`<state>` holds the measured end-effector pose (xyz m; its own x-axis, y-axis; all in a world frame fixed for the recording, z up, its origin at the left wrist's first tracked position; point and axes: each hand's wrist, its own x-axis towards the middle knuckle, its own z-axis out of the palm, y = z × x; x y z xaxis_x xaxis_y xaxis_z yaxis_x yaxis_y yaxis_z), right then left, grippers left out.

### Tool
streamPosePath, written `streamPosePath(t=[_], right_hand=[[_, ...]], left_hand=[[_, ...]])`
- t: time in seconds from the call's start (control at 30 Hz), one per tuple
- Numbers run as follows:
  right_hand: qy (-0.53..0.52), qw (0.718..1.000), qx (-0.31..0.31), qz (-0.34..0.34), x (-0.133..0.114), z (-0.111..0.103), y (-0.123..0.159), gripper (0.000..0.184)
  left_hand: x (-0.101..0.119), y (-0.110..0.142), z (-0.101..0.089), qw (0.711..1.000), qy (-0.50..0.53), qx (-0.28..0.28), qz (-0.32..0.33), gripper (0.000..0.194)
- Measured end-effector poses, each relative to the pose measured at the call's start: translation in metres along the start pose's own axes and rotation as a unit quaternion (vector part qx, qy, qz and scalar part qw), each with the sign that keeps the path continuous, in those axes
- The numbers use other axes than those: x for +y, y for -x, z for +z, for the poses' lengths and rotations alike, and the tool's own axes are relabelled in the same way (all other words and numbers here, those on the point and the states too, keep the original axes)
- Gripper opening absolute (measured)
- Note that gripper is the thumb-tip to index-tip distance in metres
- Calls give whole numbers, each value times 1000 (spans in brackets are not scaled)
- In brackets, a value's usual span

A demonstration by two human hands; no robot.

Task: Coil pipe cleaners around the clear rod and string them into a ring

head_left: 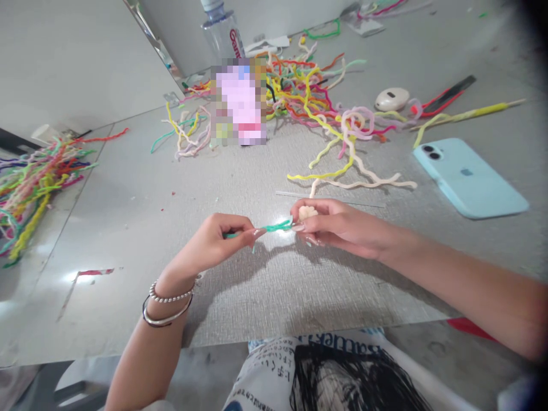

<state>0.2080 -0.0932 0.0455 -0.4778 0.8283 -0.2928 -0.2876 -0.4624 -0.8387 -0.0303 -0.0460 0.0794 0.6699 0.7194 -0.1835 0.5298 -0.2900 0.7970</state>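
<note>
Between my two hands a green pipe cleaner (277, 227) is stretched over the grey table. My left hand (225, 237) pinches its left end, and a short green bit sticks out past the fingers. At its other end, my right hand (338, 228) grips it between thumb and fingertips. A cream, flower-like fluffy piece (308, 213) sits among the right fingers; whether it is joined to the green pipe cleaner I cannot tell. Just beyond the right hand lie a thin clear stick (334, 199) and a cream pipe cleaner (363, 184).
A tangled heap of coloured pipe cleaners (299, 97) spreads across the back, with another pile (34, 185) at far left. A light blue phone (471, 178) and a white oval case (391, 99) lie right. A bottle (220, 34) stands behind a blurred-out object (242, 103).
</note>
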Motion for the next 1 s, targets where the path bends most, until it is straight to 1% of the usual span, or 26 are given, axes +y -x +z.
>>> streamPosePath(t=[0.4,0.67,0.87,1.0], right_hand=[[-19,1000,1,-4,-2,-2,1,11],[-18,1000,5,-4,-4,0,2,11],[-7,1000,8,-2,-5,0,3,9],[-13,1000,14,-1,-5,0,3,10]], left_hand=[[4,2,-5,1000,-19,-6,6,36],[1,3,-6,1000,-14,-11,5,38],[-1,2,-10,999,-3,-38,-5,36],[-2,2,-12,999,1,-37,-14,37]])
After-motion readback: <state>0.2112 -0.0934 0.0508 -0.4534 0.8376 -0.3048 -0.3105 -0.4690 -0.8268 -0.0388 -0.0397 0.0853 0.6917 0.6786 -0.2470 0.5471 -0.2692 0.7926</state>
